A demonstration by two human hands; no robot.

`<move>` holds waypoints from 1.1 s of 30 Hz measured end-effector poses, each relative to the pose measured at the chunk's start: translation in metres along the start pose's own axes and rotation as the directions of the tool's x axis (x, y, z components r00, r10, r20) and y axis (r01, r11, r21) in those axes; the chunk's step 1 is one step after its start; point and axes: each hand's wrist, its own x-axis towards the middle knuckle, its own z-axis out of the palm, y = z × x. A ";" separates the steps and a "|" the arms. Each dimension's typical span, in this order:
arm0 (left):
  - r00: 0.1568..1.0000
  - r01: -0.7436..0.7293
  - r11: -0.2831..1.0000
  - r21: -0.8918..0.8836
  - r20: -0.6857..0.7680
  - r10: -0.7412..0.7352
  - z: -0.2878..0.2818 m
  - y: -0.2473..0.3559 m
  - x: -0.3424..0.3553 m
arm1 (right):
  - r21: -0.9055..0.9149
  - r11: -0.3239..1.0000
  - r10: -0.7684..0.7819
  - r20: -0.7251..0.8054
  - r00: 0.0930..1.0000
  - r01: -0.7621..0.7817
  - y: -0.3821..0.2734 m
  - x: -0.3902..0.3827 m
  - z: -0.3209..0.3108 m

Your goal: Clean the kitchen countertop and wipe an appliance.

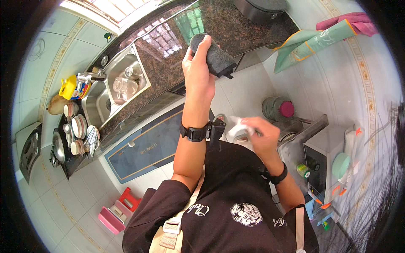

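Left grip outstretched — right grip curled

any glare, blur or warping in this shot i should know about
Head view: the window is washed out and the glossy countertop shows bright gridded reflections; the white item at the right hand looks blurred; straight edges bow toward the picture's black corners.

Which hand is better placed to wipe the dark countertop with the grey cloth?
Probably the left hand: it grips the grey cloth and, in this view, overlaps the countertop. The right hand sits nearer the torso, holding a blurred white item.
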 end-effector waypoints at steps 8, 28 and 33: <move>0.999 -0.026 0.999 0.019 0.029 0.025 0.005 -0.003 -0.001 | 0.182 0.977 -0.141 0.154 0.978 0.113 -0.048 0.037 0.011; 0.998 -0.037 0.991 -0.131 0.036 0.042 0.008 0.015 -0.007 | 0.136 0.991 -0.031 0.130 0.991 0.013 -0.069 0.036 0.013; 0.999 -0.028 0.988 -0.152 0.023 0.032 0.007 0.015 -0.006 | -0.026 0.967 -0.250 0.078 0.965 0.253 -0.042 0.018 0.015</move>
